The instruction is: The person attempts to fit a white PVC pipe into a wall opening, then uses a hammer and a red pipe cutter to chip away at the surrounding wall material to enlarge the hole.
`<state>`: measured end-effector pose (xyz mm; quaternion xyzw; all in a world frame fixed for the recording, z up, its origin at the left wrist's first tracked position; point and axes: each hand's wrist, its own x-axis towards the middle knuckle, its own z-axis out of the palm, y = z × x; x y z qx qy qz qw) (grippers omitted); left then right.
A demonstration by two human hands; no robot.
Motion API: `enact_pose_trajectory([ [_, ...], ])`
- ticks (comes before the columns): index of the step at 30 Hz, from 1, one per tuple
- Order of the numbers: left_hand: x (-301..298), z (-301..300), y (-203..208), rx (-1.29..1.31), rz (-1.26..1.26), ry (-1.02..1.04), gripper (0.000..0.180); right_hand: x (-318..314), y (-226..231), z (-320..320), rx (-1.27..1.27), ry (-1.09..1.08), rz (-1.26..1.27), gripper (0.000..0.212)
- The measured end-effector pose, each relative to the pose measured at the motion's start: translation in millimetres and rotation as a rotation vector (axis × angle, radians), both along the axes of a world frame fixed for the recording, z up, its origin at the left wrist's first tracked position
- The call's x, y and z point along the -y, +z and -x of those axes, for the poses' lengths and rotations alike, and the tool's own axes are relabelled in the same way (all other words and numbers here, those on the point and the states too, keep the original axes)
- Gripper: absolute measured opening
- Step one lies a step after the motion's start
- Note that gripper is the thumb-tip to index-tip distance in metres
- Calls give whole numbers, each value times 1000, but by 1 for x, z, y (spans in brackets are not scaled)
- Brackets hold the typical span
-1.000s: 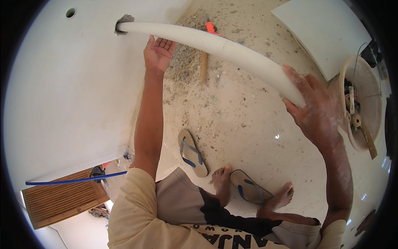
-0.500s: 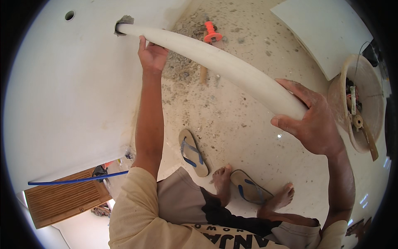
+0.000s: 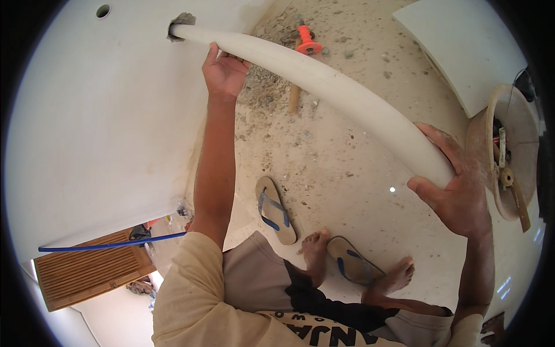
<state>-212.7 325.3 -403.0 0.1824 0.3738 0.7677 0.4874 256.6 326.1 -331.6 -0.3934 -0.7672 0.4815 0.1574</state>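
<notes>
Your right hand [image 3: 462, 194] held the pipe [image 3: 335, 87], your left hand [image 3: 225, 77] loosely cupped beneath, and the pipe's dark line had vanished, suggesting it had turned

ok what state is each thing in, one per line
left hand, open, under the pipe near the wall
right hand, closed around the pipe's outer end
pipe, held in both hands
jagged hole, pipe running into it
round hole, open, nothing sticking out
flip-flops, off the feet, on the floor
bucket, tools in it
orange tool, lying on the floor
</notes>
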Motion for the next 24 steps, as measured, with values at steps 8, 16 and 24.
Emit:
enact_pose_trajectory([
  [8, 0, 11, 0, -48, 44, 35, 52, -5, -8, 4, -62, 58, -296, 68],
  [16, 1, 15, -6, -28, 41, 54, 56, -1, -18, 11, -33, 56, -135, 70],
  [24, -3, 13, -3, -71, 52, 77, 51, -4, -11, 3, -98, 57, -157, 67],
])
